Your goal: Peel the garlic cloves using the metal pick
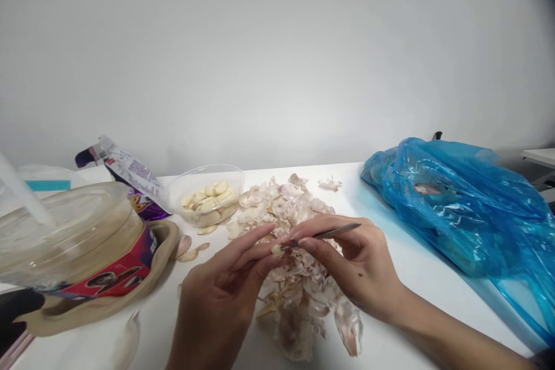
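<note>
Between the thumb and fingers of my left hand point(229, 277) is a pale garlic clove point(276, 250), mostly covered by the fingertips. My right hand point(355, 260) grips a thin metal blade-like tool point(338, 230), whose tip meets the clove. What kind of tool it is I cannot make out. Both hands are over a heap of papery garlic skins point(299, 295). Behind my left hand, a clear plastic bowl point(173, 191) holds several peeled garlic cloves point(212, 193). A few unpeeled cloves point(186, 251) lie on the white table left of the heap.
A large lidded drink cup point(73, 237) with a straw stands at left in a cardboard carrier point(160, 254). Behind it is a purple snack packet point(147, 205). A blue plastic bag point(455, 208) covers the right side of the table point(403, 295). A wall rises behind.
</note>
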A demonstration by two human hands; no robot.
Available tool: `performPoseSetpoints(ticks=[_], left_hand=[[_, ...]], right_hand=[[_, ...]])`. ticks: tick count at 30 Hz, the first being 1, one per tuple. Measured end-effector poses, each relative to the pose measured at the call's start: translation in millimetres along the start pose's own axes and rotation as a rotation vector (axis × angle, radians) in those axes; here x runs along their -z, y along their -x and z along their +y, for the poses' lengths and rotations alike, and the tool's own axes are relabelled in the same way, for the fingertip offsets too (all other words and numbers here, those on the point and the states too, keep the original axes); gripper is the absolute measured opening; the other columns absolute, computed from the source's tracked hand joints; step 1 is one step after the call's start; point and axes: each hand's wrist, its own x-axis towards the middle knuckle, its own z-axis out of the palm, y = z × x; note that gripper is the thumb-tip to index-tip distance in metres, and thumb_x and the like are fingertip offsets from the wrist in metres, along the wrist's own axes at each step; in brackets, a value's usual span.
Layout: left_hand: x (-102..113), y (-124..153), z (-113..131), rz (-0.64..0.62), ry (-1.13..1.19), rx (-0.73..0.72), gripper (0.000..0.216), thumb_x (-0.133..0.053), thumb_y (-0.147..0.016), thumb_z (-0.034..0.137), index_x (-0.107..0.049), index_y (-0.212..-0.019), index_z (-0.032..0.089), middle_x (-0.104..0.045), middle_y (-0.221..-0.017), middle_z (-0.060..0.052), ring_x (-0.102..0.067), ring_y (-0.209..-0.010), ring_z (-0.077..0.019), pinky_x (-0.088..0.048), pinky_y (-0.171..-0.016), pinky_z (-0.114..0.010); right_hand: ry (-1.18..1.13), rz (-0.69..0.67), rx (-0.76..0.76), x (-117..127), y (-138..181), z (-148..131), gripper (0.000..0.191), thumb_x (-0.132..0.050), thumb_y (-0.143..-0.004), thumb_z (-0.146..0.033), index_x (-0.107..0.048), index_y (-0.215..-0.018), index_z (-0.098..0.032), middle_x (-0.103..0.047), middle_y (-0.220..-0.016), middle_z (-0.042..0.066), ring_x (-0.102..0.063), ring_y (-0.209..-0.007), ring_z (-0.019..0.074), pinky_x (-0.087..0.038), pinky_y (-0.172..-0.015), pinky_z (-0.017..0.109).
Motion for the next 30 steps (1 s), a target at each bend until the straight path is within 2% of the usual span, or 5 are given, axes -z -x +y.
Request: performPoseSetpoints(ticks=[4,14,19,23,30], left_hand=[[-4.0,3.4,2.8,0.066,0.025,0.012,0.028,-0.073,-0.061,0.013,-0.072,-0.082,0.031,-0.076,-0.068,0.007,-0.070,-0.063,-0.0108,-0.052,-0.063,-0.010],[-5.4,0.1,6.1,-0.003,0.222,0.261,0.032,-0.078,-0.055,0.021,-0.072,-0.086,0.023,-0.077,-0.068,0.001,-0.071,-0.065,-0.0185,-0.056,-0.061,-0.017],[-3.0,-1.7,4.8,-0.006,0.338,0.341,0.026,-0.080,-0.052,0.021,-0.073,-0.078,0.021,-0.076,-0.068,-0.001,-0.071,-0.067,-0.0191,-0.057,-0.061,-0.017],[-0.8,-4.3,4.8,-0.022,0.451,0.451,0.022,-0.080,-0.052,0.019,-0.074,-0.073,0.023,-0.076,-0.070,-0.001,-0.070,-0.068,-0.0177,-0.056,-0.063,-0.017],[-6.7,-2.5,8.2,-0.035,0.556,0.609,0.028,-0.077,-0.056,0.018,-0.074,-0.084,0.020,-0.075,-0.075,-0.002,-0.067,-0.067,-0.0128,-0.053,-0.066,-0.015]], right_hand=[[0.002,0.009,-0.021,0.4,-0.4,1.7,0.013,-0.057,-0.082,-0.013,-0.069,-0.085,-0.015,-0.070,-0.080,0.004,-0.066,-0.077,0.0153,-0.053,-0.070,0.027],[0.020,0.075,-0.048,-0.3,3.4,-2.2,0.014,-0.057,-0.081,-0.013,-0.069,-0.085,-0.018,-0.071,-0.082,0.003,-0.066,-0.076,0.0143,-0.054,-0.068,0.024],[0.054,0.099,-0.059,-4.0,3.7,-7.9,0.014,-0.058,-0.081,-0.012,-0.069,-0.087,-0.019,-0.071,-0.084,0.002,-0.066,-0.078,0.0134,-0.054,-0.069,0.022],[0.075,0.163,-0.058,-9.4,6.1,-15.2,0.014,-0.057,-0.081,-0.011,-0.067,-0.088,-0.019,-0.070,-0.087,0.004,-0.066,-0.082,0.0153,-0.055,-0.073,0.026],[0.117,0.126,0.023,-0.9,8.8,-17.2,0.022,-0.048,-0.085,-0.010,-0.064,-0.098,-0.018,-0.068,-0.093,0.006,-0.062,-0.091,0.0180,-0.056,-0.077,0.033]])
